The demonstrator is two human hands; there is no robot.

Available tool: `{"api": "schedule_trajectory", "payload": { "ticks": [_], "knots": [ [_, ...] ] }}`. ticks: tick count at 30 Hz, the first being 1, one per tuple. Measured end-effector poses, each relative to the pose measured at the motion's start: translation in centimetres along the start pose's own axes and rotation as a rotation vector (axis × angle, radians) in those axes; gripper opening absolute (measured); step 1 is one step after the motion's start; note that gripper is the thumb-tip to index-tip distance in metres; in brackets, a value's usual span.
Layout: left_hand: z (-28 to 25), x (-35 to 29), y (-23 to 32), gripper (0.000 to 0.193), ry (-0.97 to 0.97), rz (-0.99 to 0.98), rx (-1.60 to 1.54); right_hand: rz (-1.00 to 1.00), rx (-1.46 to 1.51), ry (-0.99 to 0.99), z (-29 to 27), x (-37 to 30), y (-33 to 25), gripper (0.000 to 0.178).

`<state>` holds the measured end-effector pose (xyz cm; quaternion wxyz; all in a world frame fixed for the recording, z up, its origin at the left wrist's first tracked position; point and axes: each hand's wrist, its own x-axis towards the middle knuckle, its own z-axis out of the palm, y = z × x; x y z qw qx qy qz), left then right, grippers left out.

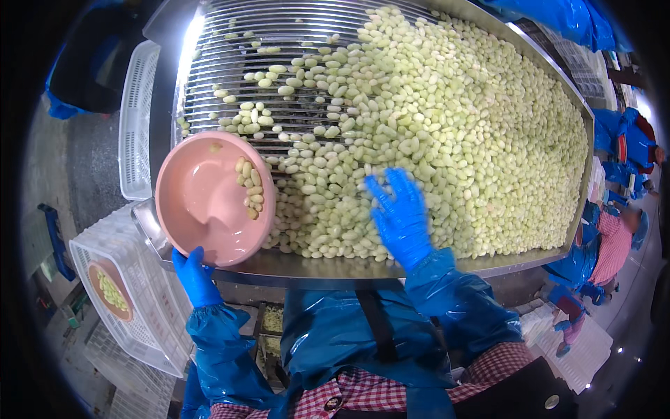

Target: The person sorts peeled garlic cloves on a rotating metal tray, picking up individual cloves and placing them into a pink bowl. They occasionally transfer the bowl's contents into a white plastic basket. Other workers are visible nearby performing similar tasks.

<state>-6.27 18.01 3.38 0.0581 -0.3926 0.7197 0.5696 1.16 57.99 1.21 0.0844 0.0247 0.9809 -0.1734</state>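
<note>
My left hand (pixel 197 281), in a blue glove, grips the near rim of a round pink bowl (pixel 187 188). The bowl is tilted over the left front corner of a metal sorting table, with a few yellowish beans (pixel 249 183) against its right inner side. Gloved in blue too, my right hand (pixel 405 222) reaches over a broad heap of pale green beans (pixel 481 133). Its fingers are spread and slightly blurred, and nothing shows in them. Whether the fingertips touch the beans I cannot tell.
Metal slats (pixel 279 35) show at the table's far left, with scattered beans on them. A raised metal edge (pixel 335 265) runs along the front. White crates (pixel 139 279) stand at the left, a bowl of beans (pixel 110 290) on them. Several people in blue work at the right.
</note>
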Motion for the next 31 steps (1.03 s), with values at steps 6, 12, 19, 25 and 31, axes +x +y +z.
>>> {"api": "schedule_trajectory", "payload": {
  "ticks": [6,12,19,25,31],
  "knots": [
    [-0.7,2.4,-1.0,0.049,-0.194,-0.209,-0.17,0.104,0.196,0.344,-2.0,2.1,6.5,0.056],
    [-1.2,1.9,-0.8,0.048,-0.133,-0.102,-0.025,-0.01,-0.369,0.064,0.6,9.5,7.9,0.051],
    [-0.7,-1.1,0.7,0.05,0.013,0.032,-0.062,-0.301,0.077,0.194,2.2,6.9,3.3,0.049],
    [0.0,-2.7,1.3,0.053,0.033,0.037,-0.018,-0.223,0.152,-0.038,6.4,5.7,-0.5,0.028],
    [2.5,-5.3,1.1,0.066,0.099,0.033,0.021,0.215,0.808,-0.318,1.7,6.9,-0.5,0.041]
  ]
}}
